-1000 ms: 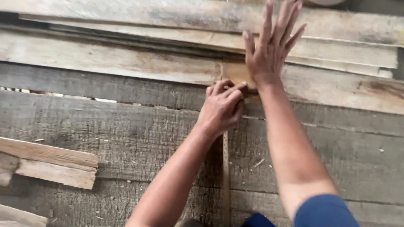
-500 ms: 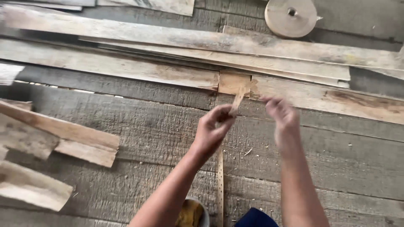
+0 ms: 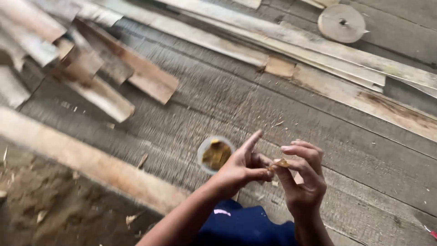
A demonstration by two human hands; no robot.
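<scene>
Head view: both hands meet low in the middle of the frame, over grey floorboards (image 3: pixel 346 150). The left hand (image 3: pixel 241 166) has its forefinger pointing up and away while thumb and the other fingers pinch toward the right hand (image 3: pixel 304 177), whose curled fingers close on the same small yellow-brown scrap (image 3: pixel 280 163) held between them. Both hands therefore grasp this scrap; whether it is wood, glue or something else is too blurred to tell. Just left of the left hand, on the floor, stands a small round cup (image 3: pixel 215 155) with yellow-brown contents.

The step in hand looks like working or picking at the scrap with the fingertips; a fine pinch, not force, seems what it needs.

Far off lie long pale planks (image 3: pixel 318 50), with a small tan block (image 3: pixel 280 67) among them and a round wooden disc (image 3: pixel 341 23) beyond. Short board offcuts (image 3: pixel 114 73) are piled at the far left, and a pale beam (image 3: pixel 91 164) runs across the near left.
</scene>
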